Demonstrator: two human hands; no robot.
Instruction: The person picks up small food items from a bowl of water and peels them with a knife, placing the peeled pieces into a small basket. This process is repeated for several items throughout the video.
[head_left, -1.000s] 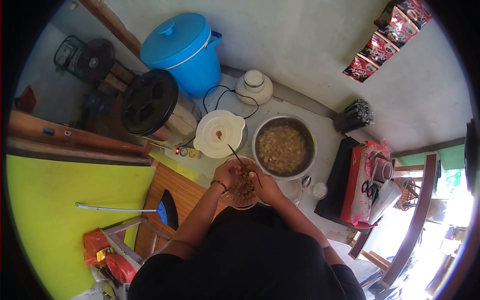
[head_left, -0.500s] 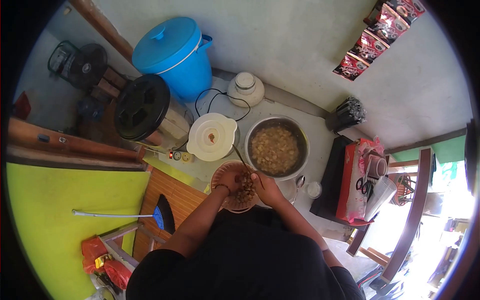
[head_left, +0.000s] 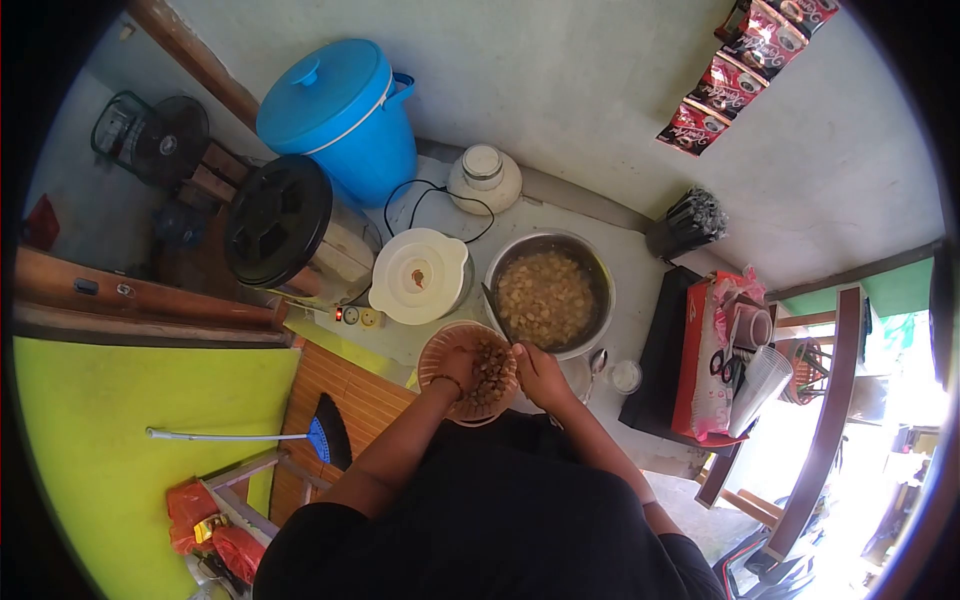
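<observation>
Reaching forward, left hand (head_left: 455, 369) in pink basket (head_left: 434, 346), its fingers' spread unclear, right hand (head_left: 541, 381) angled inward, fingers clamped on dark utensil (head_left: 495, 309)

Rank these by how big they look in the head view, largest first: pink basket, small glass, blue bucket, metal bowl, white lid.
1. Blue bucket
2. Metal bowl
3. Pink basket and white lid: too alike to rank
4. Small glass

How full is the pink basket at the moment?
Partly full: brown chunks sit toward the right side of the pink basket, while bare ribbed wall shows on its left.
</observation>
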